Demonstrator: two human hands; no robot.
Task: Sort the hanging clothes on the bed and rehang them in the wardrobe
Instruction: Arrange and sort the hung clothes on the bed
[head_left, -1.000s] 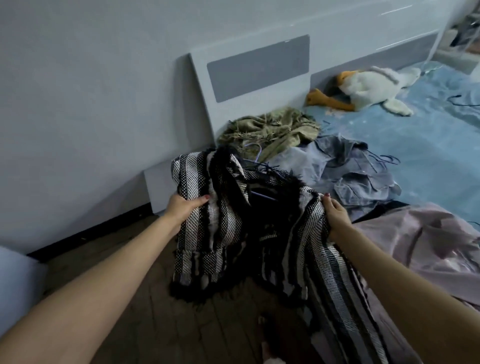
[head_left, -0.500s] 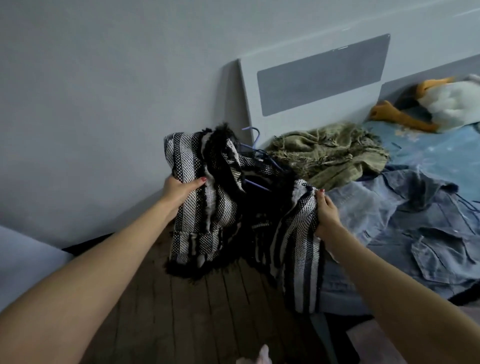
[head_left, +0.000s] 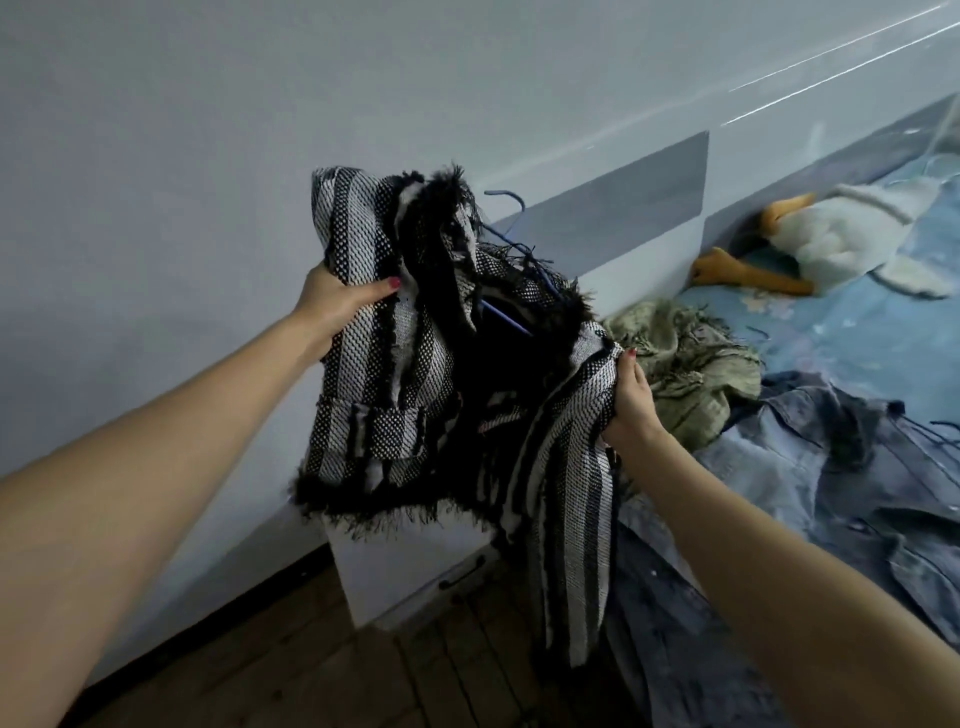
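Note:
I hold up a black-and-white striped woven jacket (head_left: 384, 374) with black fringe, off the bed and in front of the wall. My left hand (head_left: 337, 301) grips its left shoulder part, thumb on the front. My right hand (head_left: 631, 400) grips the bunched right side, lower down. A blue wire hanger (head_left: 511, 218) sits inside the jacket, its hook sticking up behind the collar. On the blue-sheeted bed (head_left: 857, 332) lie an olive fringed garment (head_left: 691, 364) and a denim jacket (head_left: 841, 467). No wardrobe is in view.
A white plush goose (head_left: 841, 234) with orange feet lies by the grey-panelled headboard (head_left: 623, 192). A white bedside drawer unit (head_left: 415, 566) stands below the jacket against the wall. Dark wooden floor (head_left: 363, 670) spreads beneath.
Both hands have lifted the striped jacket higher and clear of the bed. My view has turned, so the bed and goose sit further right.

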